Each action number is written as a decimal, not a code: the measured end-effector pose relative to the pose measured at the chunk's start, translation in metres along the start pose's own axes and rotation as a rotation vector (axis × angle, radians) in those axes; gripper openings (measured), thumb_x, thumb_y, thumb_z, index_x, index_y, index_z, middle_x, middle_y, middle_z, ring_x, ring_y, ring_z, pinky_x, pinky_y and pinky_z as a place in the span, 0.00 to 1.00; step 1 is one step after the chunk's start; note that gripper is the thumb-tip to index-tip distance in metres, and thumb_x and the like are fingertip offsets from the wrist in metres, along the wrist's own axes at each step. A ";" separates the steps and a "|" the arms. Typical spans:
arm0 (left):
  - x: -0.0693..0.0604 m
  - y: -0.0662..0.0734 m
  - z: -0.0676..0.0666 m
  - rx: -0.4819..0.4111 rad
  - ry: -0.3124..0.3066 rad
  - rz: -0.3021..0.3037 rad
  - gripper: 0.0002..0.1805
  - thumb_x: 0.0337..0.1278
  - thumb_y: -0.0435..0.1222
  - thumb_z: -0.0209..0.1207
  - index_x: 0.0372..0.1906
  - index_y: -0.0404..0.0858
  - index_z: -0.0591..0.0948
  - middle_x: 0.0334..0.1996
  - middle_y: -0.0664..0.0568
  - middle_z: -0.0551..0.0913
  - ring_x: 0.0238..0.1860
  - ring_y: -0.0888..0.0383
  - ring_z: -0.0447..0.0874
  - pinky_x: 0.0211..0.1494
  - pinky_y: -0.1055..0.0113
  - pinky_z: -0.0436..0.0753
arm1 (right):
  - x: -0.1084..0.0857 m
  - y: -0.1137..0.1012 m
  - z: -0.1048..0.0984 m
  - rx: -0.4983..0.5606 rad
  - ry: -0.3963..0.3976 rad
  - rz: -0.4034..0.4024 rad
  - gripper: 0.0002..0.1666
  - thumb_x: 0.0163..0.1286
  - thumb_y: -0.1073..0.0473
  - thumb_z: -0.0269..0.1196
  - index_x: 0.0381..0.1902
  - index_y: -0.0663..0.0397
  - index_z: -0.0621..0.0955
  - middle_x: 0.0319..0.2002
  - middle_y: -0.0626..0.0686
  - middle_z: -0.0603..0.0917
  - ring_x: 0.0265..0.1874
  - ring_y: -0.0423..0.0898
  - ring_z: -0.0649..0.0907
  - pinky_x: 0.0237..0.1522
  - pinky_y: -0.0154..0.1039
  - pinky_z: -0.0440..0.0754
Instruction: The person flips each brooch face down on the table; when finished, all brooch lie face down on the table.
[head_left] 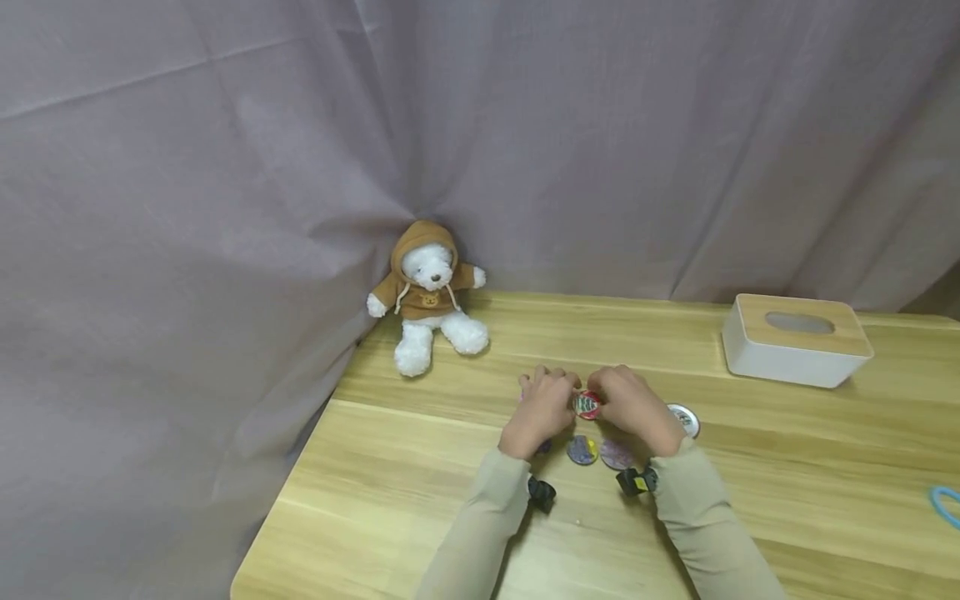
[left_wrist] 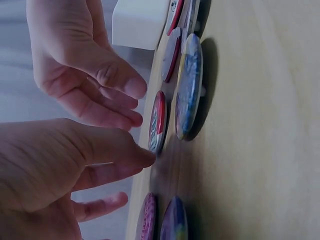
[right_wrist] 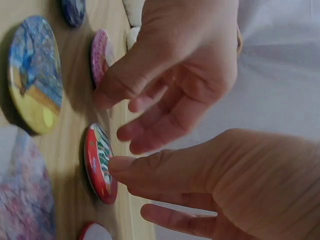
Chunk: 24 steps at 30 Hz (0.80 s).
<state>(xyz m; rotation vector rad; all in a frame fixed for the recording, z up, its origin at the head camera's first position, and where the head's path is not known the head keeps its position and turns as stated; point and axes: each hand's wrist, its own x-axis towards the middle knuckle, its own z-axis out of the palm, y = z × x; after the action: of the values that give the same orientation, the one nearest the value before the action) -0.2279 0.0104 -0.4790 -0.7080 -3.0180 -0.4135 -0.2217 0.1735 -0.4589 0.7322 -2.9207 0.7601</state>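
Head view shows me left hand [head_left: 542, 410] and right hand [head_left: 634, 407], fingers loosely parted and gripping nothing, flanking the red badge [head_left: 587, 405], presumably so both edges are within reach, as it lies face up on the tabletop [head_left: 420, 467].

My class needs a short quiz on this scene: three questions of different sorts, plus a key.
1. Multiple choice: which badge lies between the fingers of the left hand and right hand? A. Blue-and-yellow. B. Red. C. Pink-and-lilac.
2. True or false: the plush bear wears a brown hoodie.
3. Fill in: in the head view, the tissue box stands towards the ____ side of the table.

Key: 1. B, the red badge. 2. True. 3. Right.
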 end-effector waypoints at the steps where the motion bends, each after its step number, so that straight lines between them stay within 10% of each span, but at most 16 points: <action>1: 0.001 0.000 0.000 0.000 0.000 0.007 0.21 0.46 0.30 0.69 0.49 0.47 0.86 0.45 0.57 0.85 0.47 0.55 0.74 0.51 0.53 0.68 | 0.000 -0.001 0.000 -0.006 0.006 -0.012 0.11 0.43 0.75 0.70 0.23 0.59 0.80 0.24 0.52 0.80 0.28 0.51 0.77 0.36 0.51 0.76; 24: 0.006 -0.002 0.004 -0.024 -0.006 0.057 0.13 0.48 0.29 0.69 0.38 0.49 0.90 0.39 0.62 0.89 0.46 0.55 0.78 0.50 0.56 0.67 | -0.009 0.005 0.009 0.021 -0.014 0.043 0.12 0.46 0.75 0.67 0.28 0.57 0.84 0.29 0.52 0.83 0.31 0.53 0.80 0.40 0.54 0.79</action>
<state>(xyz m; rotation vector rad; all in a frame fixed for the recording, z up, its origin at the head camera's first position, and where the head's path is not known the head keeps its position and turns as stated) -0.2341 0.0119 -0.4832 -0.7952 -2.9948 -0.4474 -0.2154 0.1775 -0.4704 0.6809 -2.9546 0.7945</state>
